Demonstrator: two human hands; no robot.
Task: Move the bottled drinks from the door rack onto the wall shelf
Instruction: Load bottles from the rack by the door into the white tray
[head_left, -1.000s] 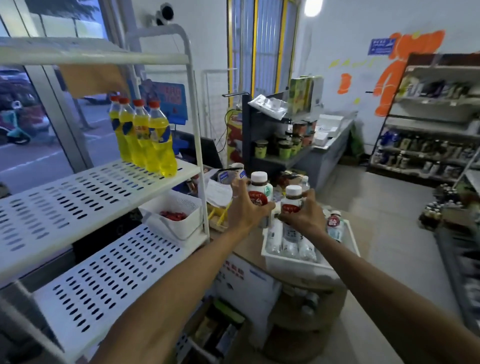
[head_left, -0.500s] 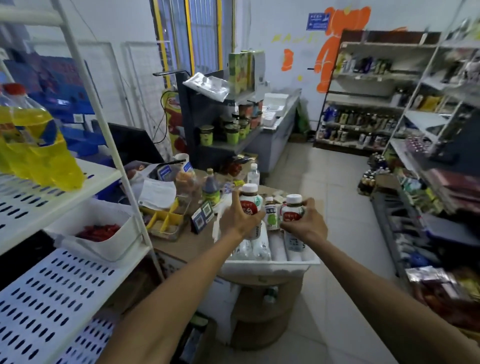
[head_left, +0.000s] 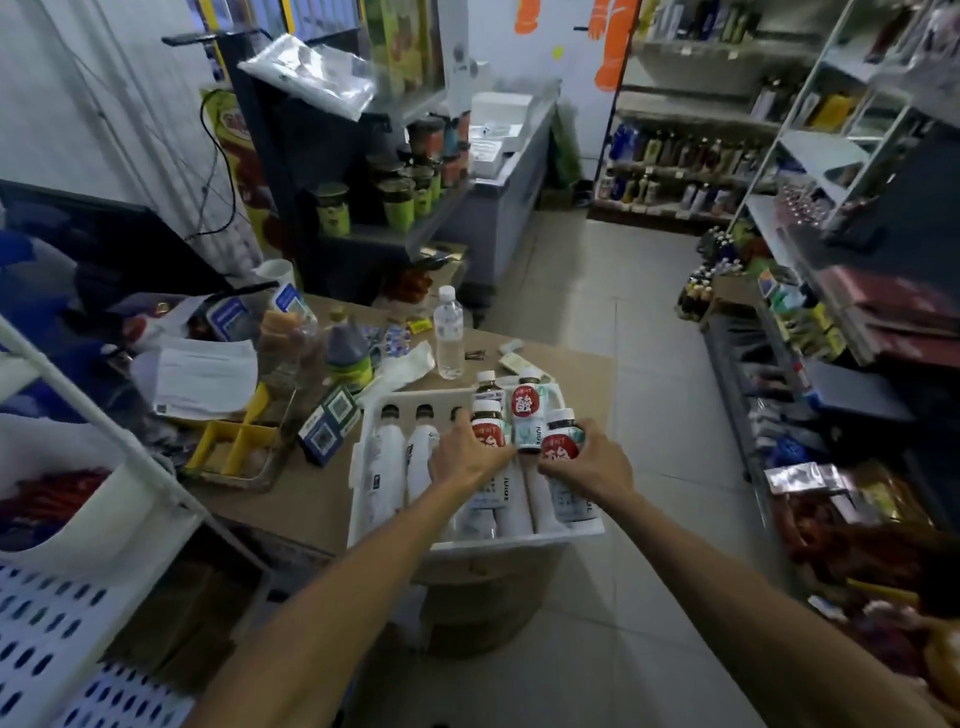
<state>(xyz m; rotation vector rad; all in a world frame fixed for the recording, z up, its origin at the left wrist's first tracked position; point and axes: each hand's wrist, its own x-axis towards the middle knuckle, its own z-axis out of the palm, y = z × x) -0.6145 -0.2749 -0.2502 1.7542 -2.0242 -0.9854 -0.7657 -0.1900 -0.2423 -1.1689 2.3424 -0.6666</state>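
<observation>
Left hand (head_left: 467, 460) grips the left juice bottle (head_left: 488, 434), right hand (head_left: 587, 467) the right juice bottle (head_left: 562, 444), at frame centre. More white bottles (head_left: 387, 460) lie in the white tray (head_left: 519, 540), so most of the job probably lies ahead.

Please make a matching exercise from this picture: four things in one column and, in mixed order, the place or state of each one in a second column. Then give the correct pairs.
Things
1. clear water bottle
2. white bottles with dark caps
3. left hand
4. yellow divided tray

Places or states
A. lying flat in the white basket
B. grips a red-label juice bottle
C. standing upright on the counter, behind the basket
D. on the counter, left of the basket

Pairs: 1-C, 2-A, 3-B, 4-D
</observation>
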